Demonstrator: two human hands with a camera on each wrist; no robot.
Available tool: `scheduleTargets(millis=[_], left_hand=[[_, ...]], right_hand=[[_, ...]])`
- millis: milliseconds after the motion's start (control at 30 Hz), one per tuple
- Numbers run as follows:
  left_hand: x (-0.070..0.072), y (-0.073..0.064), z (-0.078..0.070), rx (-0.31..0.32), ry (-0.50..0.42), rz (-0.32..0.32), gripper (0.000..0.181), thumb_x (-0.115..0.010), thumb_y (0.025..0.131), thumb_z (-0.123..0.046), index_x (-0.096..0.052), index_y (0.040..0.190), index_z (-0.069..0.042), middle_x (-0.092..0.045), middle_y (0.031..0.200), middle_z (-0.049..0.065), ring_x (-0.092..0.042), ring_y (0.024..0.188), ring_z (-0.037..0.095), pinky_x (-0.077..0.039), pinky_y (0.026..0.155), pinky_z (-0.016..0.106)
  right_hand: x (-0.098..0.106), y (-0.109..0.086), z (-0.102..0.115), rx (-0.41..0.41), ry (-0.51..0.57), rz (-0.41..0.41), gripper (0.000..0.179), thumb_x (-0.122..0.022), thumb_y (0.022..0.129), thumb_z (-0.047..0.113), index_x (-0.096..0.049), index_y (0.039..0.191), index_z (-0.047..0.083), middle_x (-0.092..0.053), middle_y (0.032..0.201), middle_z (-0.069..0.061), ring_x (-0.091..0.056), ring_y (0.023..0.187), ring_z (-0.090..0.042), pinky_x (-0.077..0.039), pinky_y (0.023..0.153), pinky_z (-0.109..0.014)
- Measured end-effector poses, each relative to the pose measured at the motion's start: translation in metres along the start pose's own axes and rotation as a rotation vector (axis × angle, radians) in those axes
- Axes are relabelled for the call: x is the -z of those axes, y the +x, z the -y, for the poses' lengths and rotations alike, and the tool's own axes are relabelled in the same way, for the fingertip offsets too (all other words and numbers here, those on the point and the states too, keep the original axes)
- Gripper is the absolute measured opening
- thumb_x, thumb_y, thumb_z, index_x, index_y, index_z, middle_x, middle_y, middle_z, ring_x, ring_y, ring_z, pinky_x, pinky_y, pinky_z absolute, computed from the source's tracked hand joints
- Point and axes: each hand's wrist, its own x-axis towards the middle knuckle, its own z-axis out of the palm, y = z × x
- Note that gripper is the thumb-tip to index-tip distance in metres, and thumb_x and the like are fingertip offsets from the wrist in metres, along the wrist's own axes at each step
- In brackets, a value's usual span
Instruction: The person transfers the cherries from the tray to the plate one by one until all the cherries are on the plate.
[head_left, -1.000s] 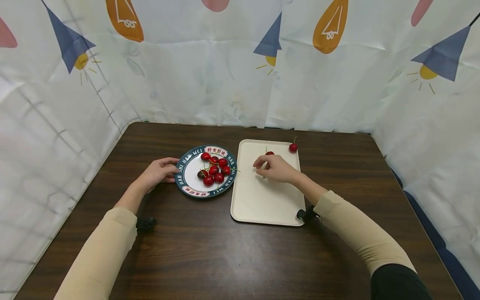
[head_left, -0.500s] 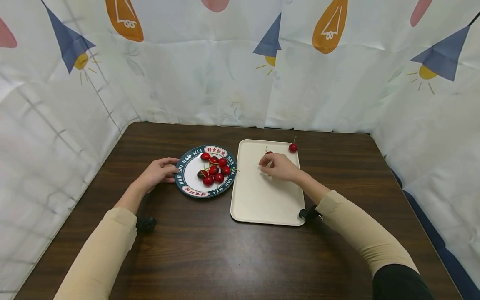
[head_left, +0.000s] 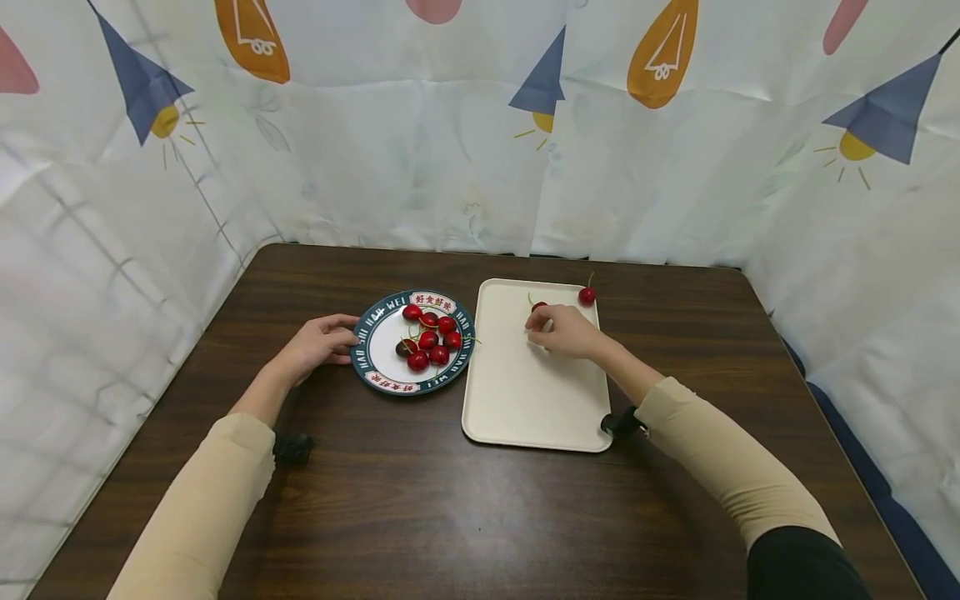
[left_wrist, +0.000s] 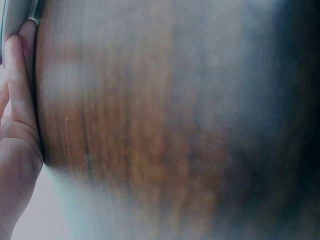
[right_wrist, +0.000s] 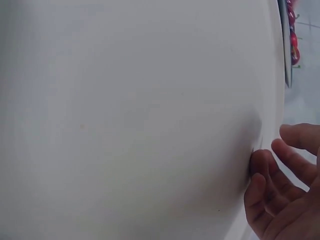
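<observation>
A round plate (head_left: 384, 350) with a dark teal lettered rim holds several red cherries (head_left: 428, 340) with stems. My left hand (head_left: 318, 348) rests at the plate's left rim, fingers touching it. In the left wrist view, the fingers (left_wrist: 17, 75) lie nearly straight against the plate's edge. My right hand (head_left: 562, 331) hovers over a cream rectangular tray (head_left: 525, 408), fingers bent, with nothing visible between thumb and fingertips. One cherry (head_left: 537, 306) sits just beyond this hand and is partly hidden by it. Another cherry (head_left: 587, 296) lies at the tray's far right corner.
Both dishes stand side by side on a dark wooden table (head_left: 420, 500), the tray at the plate's right. A white patterned curtain (head_left: 420, 167) hangs behind the table and along its sides. Black wrist bands (head_left: 621, 422) are worn on the forearms.
My right hand has moved right and slightly away from me over the tray. The stem of the cherry beyond it has shifted slightly left. My left hand and the plate have stayed put.
</observation>
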Motion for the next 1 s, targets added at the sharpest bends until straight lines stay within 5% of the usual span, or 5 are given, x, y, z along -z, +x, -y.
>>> scheduleTargets(millis=[133, 333, 633, 1000], left_hand=[[-0.002, -0.007, -0.009, 0.003, -0.004, 0.005, 0.056, -0.057, 0.103, -0.011, -0.039, 0.153, 0.006, -0.048, 0.136, 0.030, -0.062, 0.098, 0.024, -0.060, 0.084, 0.029], [0.000, 0.003, 0.004, 0.000, 0.003, -0.007, 0.057, -0.057, 0.104, -0.014, -0.038, 0.154, 0.004, -0.047, 0.138, 0.028, -0.060, 0.099, 0.025, -0.060, 0.082, 0.026], [-0.002, -0.010, -0.013, 0.001, 0.000, 0.003, 0.056, -0.057, 0.103, -0.011, -0.039, 0.153, 0.006, -0.047, 0.136, 0.029, -0.060, 0.099, 0.026, -0.060, 0.083, 0.028], [0.003, 0.014, 0.020, -0.017, 0.017, -0.018, 0.058, -0.058, 0.104, -0.019, -0.039, 0.155, 0.001, -0.049, 0.136, 0.025, -0.062, 0.097, 0.021, -0.060, 0.082, 0.026]], right_hand=[[0.000, 0.000, 0.001, -0.017, -0.009, 0.024, 0.016, -0.070, 0.095, 0.013, -0.072, 0.108, 0.003, -0.069, 0.096, -0.005, -0.060, 0.075, -0.017, -0.051, 0.069, -0.030], [-0.001, 0.001, 0.004, -0.057, -0.021, 0.067, 0.018, -0.074, 0.094, 0.014, -0.074, 0.108, 0.003, -0.068, 0.096, -0.006, -0.060, 0.079, -0.019, -0.052, 0.070, -0.029], [-0.002, 0.001, 0.010, -0.050, -0.015, 0.085, 0.019, -0.075, 0.093, 0.015, -0.073, 0.108, 0.003, -0.067, 0.097, -0.006, -0.061, 0.086, -0.021, -0.053, 0.074, -0.030], [0.000, -0.002, 0.009, -0.031, -0.016, 0.085, 0.017, -0.074, 0.093, 0.014, -0.073, 0.106, 0.004, -0.068, 0.095, -0.004, -0.062, 0.080, -0.018, -0.053, 0.073, -0.030]])
